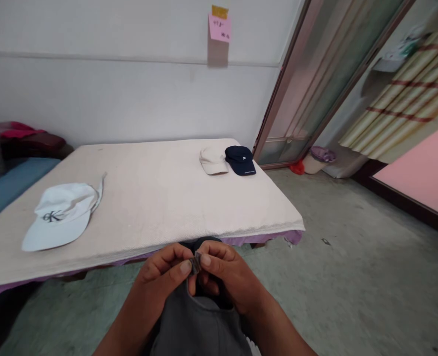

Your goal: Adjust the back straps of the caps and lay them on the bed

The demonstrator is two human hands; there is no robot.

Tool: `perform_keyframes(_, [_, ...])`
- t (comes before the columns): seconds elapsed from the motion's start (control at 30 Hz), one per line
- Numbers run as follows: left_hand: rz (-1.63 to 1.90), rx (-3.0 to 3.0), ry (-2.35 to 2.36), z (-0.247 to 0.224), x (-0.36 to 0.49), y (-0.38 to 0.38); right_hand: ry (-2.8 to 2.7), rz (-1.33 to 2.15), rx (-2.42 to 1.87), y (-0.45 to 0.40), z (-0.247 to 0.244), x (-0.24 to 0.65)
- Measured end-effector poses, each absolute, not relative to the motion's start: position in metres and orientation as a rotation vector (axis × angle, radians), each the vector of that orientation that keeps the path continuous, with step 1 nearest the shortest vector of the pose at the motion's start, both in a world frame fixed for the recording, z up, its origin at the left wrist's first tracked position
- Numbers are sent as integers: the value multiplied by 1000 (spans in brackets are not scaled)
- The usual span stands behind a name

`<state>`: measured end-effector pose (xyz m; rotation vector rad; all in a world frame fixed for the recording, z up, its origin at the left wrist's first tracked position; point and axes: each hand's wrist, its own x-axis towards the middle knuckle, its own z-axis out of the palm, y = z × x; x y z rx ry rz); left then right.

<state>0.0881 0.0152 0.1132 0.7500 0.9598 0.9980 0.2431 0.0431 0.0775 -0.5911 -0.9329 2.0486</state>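
A dark grey cap point(200, 329) hangs below my hands, close to my body, with its rounded opening facing up. Between my fingertips is the cap's small dark strap with what looks like a metal buckle point(195, 263). My left hand point(165, 272) pinches it from the left, thumb on top. From the other side my right hand point(228, 272) grips it, its thumb near the buckle and the other fingers curled beneath. The fingers partly hide the strap, so I cannot tell whether it is fastened.
On the bed-like platform point(155, 193) lie a white cap point(65, 210) with its strap loose, a beige cap point(214, 160) and a navy cap point(240, 159). A pink note point(219, 28) is taped to the wall. A lined bin point(317, 159) stands near the sliding door point(296, 99).
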Motion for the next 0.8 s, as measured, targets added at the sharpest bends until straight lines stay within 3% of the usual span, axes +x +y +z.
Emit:
perform_keyframes(0.5, [1040,747,957,119,92,16,-823,2183,-515,47,76,242])
perform_keyframes(0.8, [994,800,980,117,90,15,-1081,2149,-520,49,78,255])
